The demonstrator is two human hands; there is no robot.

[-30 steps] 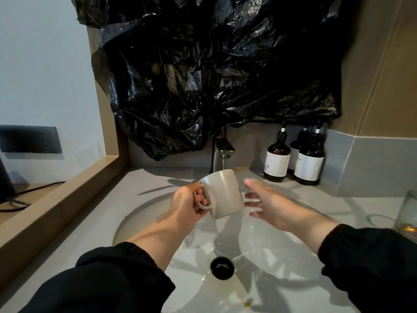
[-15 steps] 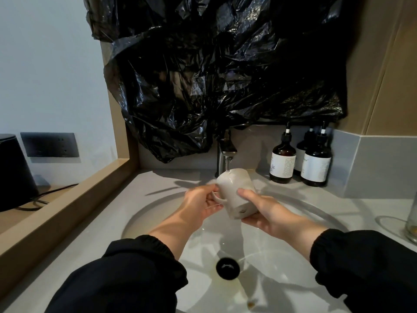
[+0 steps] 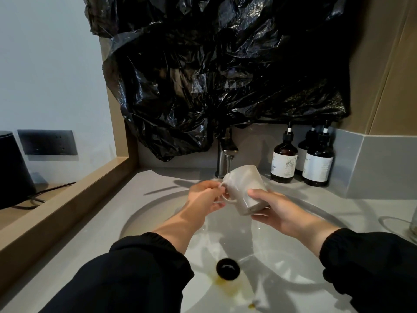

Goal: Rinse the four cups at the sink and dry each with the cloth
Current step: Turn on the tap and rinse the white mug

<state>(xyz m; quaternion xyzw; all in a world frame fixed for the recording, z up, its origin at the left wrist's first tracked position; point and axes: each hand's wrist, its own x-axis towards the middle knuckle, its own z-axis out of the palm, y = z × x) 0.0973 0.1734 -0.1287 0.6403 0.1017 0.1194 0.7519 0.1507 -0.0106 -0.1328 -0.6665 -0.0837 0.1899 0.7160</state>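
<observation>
Beige ceramic mug: left hand pinches handle at nine o'clock, right hand grips five-o'clock end; wet glaze may slip.

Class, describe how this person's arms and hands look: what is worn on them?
The left sleeve and right sleeve are loose, black and long, each ending in a gathered elastic cuff. The left hand and right hand are bare: no gloves, rings or watch visible.

Tilted cup held over the sink: left hand pinched its handle, right hand gripped its base; tap stood just behind the grip.
</observation>
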